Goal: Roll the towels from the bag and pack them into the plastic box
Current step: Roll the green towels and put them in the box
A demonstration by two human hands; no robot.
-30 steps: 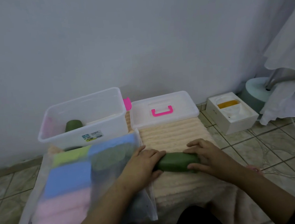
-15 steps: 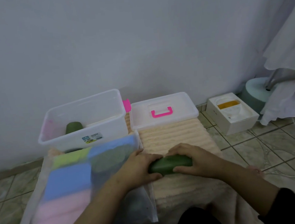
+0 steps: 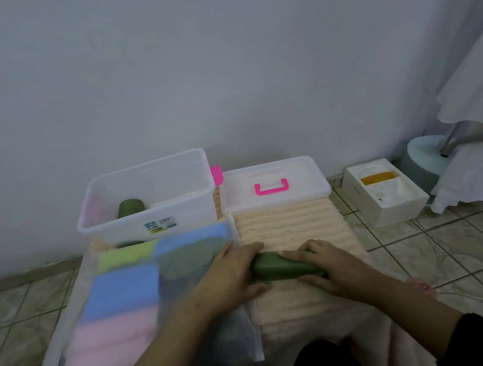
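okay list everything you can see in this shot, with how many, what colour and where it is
Rolled green towel: one, dark green, on the mat between both hands.
Clear plastic box: one, transparent, far left by the wall.
Rolled towel in box: one, green, upright.
Clear lid with pink handle: one, right of the box.
Plastic bag of folded towels: one; blue, lime, pink, green towels; near left.
Ribbed peach mat: one, centre floor.
White open carton: one, right.
Left hand: grip on the roll's left end.
Right hand: grip on its right end.

Single head-worn wide-angle view, looking forward and down. Close over the ribbed mat [image 3: 291, 228]; wall [image 3: 224, 67] fills upper frame
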